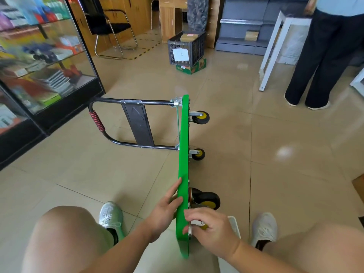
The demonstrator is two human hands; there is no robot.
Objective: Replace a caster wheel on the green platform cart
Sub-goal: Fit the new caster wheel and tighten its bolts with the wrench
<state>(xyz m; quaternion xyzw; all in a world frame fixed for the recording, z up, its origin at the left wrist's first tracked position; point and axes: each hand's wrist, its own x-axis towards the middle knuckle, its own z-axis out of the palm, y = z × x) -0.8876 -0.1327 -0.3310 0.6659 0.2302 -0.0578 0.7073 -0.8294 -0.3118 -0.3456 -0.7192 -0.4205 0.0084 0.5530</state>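
Note:
The green platform cart (184, 146) stands on its long edge on the tiled floor, its deck facing left and its black folding handle (110, 123) lying out to the left. Three casters with black tyres and yellow hubs show on the right face: a far one (201, 117), a middle one (198, 154) and a large near one (206, 198). My left hand (167, 205) presses flat with straight fingers against the deck's left face. My right hand (210, 226) grips a caster with a metal plate at the cart's near corner; the wheel is mostly hidden under my fingers.
A glass display cabinet (45, 62) stands at the left. A black crate (186, 49) on a green box, a black chair (110, 28) and a white table leg (270, 54) are farther back. A person in dark trousers (319, 62) stands at the right. My knees and white shoes flank the cart.

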